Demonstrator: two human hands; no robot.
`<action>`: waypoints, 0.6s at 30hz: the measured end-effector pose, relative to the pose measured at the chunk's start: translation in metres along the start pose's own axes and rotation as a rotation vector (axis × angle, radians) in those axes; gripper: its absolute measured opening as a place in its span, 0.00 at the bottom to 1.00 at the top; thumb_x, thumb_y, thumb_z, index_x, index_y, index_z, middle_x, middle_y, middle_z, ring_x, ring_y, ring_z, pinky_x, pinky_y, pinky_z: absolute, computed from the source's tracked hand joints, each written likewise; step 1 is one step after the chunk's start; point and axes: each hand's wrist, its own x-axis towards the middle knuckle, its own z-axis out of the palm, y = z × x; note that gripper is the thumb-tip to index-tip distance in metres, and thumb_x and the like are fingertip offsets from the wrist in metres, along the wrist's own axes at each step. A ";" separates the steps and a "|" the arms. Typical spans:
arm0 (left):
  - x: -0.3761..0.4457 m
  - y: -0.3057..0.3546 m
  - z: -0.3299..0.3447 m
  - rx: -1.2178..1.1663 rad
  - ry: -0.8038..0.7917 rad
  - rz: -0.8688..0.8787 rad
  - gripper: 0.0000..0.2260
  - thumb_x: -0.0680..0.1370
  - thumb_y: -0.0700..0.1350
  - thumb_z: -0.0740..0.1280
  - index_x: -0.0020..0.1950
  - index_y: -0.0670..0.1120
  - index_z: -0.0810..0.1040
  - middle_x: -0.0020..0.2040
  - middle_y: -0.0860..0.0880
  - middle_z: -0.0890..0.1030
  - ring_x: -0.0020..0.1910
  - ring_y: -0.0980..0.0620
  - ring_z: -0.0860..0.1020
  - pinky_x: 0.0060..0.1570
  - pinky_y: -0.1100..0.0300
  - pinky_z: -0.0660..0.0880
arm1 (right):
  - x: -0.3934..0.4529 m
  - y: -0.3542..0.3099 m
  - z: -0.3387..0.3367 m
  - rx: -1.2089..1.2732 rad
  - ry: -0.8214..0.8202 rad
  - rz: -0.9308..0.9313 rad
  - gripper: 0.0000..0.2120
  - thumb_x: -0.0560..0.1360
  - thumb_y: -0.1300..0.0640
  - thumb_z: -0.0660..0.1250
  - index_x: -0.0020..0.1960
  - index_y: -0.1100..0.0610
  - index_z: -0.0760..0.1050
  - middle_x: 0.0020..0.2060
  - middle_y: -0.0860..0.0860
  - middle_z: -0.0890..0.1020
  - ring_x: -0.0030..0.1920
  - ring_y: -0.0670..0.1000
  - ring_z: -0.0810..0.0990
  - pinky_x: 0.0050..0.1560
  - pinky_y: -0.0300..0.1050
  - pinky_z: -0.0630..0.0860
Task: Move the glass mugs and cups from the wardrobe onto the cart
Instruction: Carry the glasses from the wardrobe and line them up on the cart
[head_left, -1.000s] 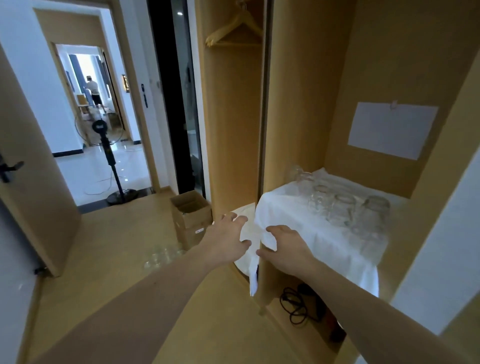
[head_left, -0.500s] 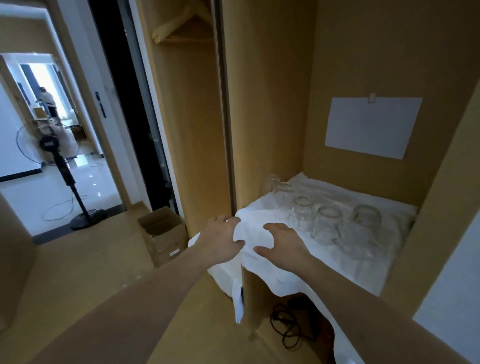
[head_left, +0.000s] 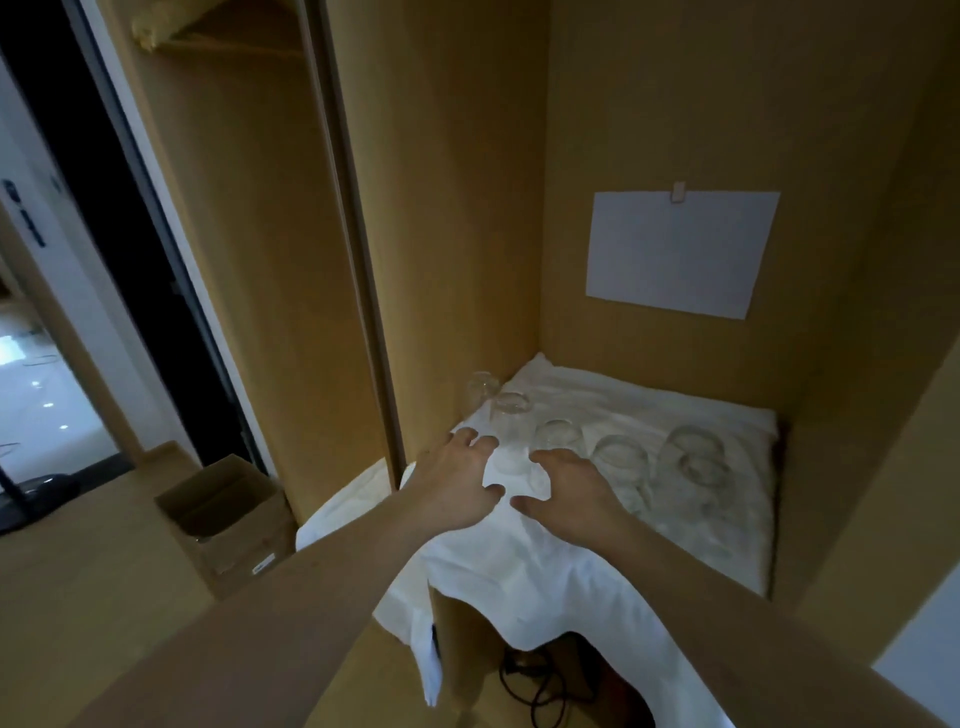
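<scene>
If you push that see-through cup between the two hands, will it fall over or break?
The cup looks like thin clear glass, so it could probably break if knocked. It stands tall on a wrinkled white cloth, so a push may tip it rather than slide it. Other glasses stand close by, so it might clink into them.
</scene>
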 end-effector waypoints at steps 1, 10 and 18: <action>0.012 -0.003 0.001 -0.011 0.002 0.025 0.29 0.79 0.57 0.67 0.78 0.51 0.65 0.76 0.46 0.68 0.73 0.43 0.66 0.69 0.48 0.69 | 0.006 0.002 -0.002 0.002 0.019 0.027 0.38 0.74 0.37 0.71 0.77 0.52 0.65 0.74 0.51 0.70 0.73 0.54 0.69 0.71 0.47 0.68; 0.102 -0.010 0.005 -0.081 -0.039 0.282 0.29 0.78 0.55 0.69 0.77 0.49 0.67 0.75 0.45 0.68 0.74 0.43 0.65 0.71 0.49 0.66 | 0.042 0.010 -0.015 -0.014 0.126 0.268 0.37 0.73 0.38 0.71 0.76 0.52 0.67 0.71 0.52 0.73 0.71 0.55 0.71 0.70 0.48 0.69; 0.145 0.002 0.000 -0.099 -0.053 0.497 0.29 0.79 0.54 0.68 0.78 0.49 0.66 0.76 0.44 0.68 0.74 0.41 0.65 0.69 0.48 0.68 | 0.040 0.015 -0.034 -0.078 0.249 0.445 0.36 0.74 0.38 0.71 0.76 0.53 0.67 0.72 0.53 0.72 0.71 0.55 0.71 0.70 0.48 0.69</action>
